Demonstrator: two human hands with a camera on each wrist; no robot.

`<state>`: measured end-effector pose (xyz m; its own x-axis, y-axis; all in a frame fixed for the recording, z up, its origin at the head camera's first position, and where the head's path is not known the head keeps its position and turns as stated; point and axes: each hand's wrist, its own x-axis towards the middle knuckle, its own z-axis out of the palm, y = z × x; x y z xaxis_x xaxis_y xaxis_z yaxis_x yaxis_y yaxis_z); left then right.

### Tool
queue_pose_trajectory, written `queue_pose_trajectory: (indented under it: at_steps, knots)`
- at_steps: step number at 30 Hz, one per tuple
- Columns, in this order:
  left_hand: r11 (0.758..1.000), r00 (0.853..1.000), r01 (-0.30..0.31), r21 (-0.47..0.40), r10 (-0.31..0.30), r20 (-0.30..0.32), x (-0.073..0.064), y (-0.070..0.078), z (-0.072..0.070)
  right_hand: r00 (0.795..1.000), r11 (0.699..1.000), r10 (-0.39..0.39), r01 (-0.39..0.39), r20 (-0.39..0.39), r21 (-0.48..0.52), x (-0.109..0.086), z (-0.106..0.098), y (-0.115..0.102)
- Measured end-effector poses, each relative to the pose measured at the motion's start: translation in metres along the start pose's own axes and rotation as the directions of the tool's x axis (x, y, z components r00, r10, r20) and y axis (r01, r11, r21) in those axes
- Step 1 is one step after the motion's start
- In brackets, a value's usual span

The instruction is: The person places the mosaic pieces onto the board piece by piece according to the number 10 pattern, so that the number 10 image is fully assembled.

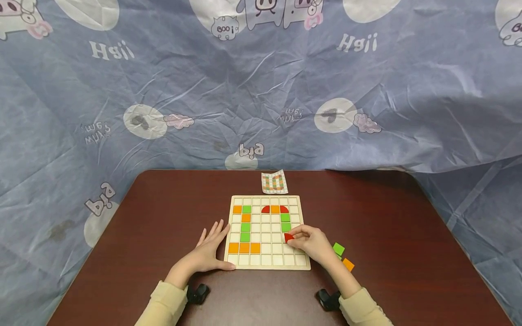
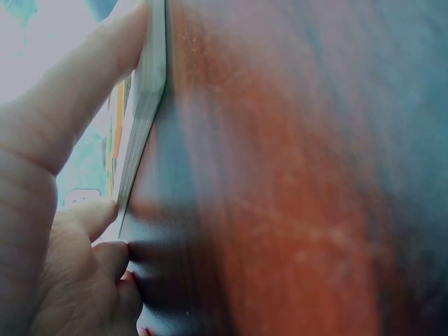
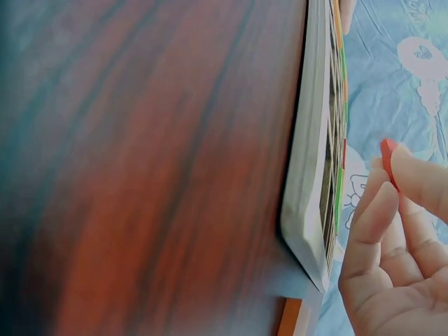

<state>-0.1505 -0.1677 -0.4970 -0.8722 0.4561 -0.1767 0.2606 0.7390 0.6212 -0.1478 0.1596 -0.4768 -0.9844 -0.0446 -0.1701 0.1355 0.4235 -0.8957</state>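
A pale wooden grid board (image 1: 267, 267) lies on the table, with orange, green and red tiles set in some of its cells. My right hand (image 1: 311, 244) pinches a red quarter-round tile (image 1: 288, 237) between thumb and fingers, over the right side of the grid. In the right wrist view the red tile (image 3: 388, 162) shows edge-on between the fingertips, above the board. My left hand (image 1: 205, 251) rests at the board's left edge, fingers spread, with the thumb on the near left corner. The left wrist view shows the thumb (image 2: 91, 77) against the board's edge (image 2: 150, 77).
Right of the board, partly behind the right forearm, lie a loose green tile (image 1: 338, 248) and an orange tile (image 1: 348, 264). A small printed pattern card (image 1: 274, 182) lies beyond the board's far edge. A patterned cloth (image 1: 261, 90) hangs behind the dark wooden table (image 1: 175, 199).
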Motion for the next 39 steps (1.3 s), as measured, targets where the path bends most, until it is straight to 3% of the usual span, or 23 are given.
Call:
queue_pose_trajectory:
  at_steps: [11, 20, 30, 39]
  knots:
    - [1.0, 1.0, -0.001, 0.013, 0.001, 0.012, 0.0011, 0.001, -0.0006, 0.999, 0.995, -0.033, 0.037, 0.04, -0.097, -0.0032, 0.0005, -0.0022]
    - [1.0, 1.0, -0.002, 0.006, 0.002, 0.012, 0.0003, 0.0025, -0.0017, 0.993, 0.99, -0.087, 0.095, 0.083, -0.102, -0.0038, -0.0004, -0.0024]
    - [1.0, 1.0, 0.001, 0.002, -0.001, 0.009, 0.0, 0.0049, -0.0023, 0.998, 0.995, -0.058, 0.059, 0.016, -0.08, -0.0035, 0.0016, -0.0047]
    - [1.0, 1.0, 0.006, 0.005, -0.006, 0.005, 0.0, 0.0046, -0.0018, 0.997, 0.995, -0.061, 0.064, 0.044, -0.074, -0.004, 0.0016, -0.0039]
